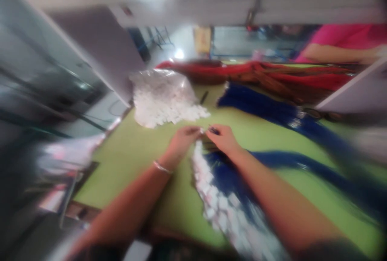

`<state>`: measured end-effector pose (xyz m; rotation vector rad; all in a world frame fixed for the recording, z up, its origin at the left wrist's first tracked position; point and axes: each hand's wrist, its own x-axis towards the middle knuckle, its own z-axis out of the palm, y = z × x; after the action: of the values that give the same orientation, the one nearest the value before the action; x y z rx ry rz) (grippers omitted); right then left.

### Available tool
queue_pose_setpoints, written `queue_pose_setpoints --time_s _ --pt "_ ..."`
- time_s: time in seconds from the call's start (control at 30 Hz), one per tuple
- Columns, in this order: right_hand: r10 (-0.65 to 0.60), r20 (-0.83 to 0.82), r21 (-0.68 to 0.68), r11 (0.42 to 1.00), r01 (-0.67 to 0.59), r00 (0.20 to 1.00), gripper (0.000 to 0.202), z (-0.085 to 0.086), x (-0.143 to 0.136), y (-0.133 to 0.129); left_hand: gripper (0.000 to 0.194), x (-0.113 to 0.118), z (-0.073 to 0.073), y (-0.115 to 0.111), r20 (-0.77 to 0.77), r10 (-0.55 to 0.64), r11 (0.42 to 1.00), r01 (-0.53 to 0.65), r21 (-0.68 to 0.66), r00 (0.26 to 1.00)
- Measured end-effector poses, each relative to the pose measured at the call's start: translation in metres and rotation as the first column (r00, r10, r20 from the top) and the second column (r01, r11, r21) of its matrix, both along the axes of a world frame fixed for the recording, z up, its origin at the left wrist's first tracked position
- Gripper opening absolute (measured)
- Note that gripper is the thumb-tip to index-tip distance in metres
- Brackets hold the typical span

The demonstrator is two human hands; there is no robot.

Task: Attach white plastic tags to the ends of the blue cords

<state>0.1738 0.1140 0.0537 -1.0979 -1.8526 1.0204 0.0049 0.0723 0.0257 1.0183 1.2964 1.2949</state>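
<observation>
My left hand [188, 134] is closed in a pinch on a small white connector [202, 131]. Just to its right, my right hand [223, 136] has its fingers closed round the end of a dark blue wire [214, 130]; the fingertips of both hands almost meet. Below them, a bundle of blue wires [223, 172] runs under my right forearm. Many white connectors [223, 208] lie along its left side, reaching down to the lower edge of the view. Blur hides how the wire and the connector meet.
An open clear plastic bag [169, 81] spills loose white connectors [163, 110] on the green tabletop [127, 164]. More blue wire bundles [256, 102] lie at the right, red and brown wires [256, 71] behind. A person in a pink sleeve [341, 37] is across the table.
</observation>
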Motion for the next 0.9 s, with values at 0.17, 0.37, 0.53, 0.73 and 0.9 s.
queue_pose_setpoints --time_s 0.17,0.37,0.53,0.73,0.9 --pt "0.026 0.041 -0.058 0.998 -0.023 0.999 0.023 0.0 -0.001 -0.001 0.028 0.003 0.004 0.002 0.123 -0.007 1.0 0.008 -0.011 0.992" --pt "0.015 0.078 -0.056 0.998 -0.011 0.997 0.018 -0.004 -0.002 0.0 0.023 0.001 0.004 0.001 0.065 0.04 0.999 -0.04 0.001 0.997" --pt "0.017 0.106 -0.048 0.999 -0.012 0.994 0.018 -0.003 -0.003 0.001 0.016 0.0 0.009 0.002 -0.062 0.063 0.997 -0.061 0.037 0.996" --pt "0.056 0.113 -0.058 0.997 -0.05 0.992 0.018 -0.002 -0.003 0.0 0.02 -0.002 0.011 0.004 -0.041 -0.032 0.999 0.033 0.033 0.999" --pt "0.074 0.07 -0.116 0.991 -0.065 0.995 0.019 0.004 -0.001 0.0 0.015 0.007 0.005 0.004 -0.055 0.015 1.0 -0.014 0.018 0.998"
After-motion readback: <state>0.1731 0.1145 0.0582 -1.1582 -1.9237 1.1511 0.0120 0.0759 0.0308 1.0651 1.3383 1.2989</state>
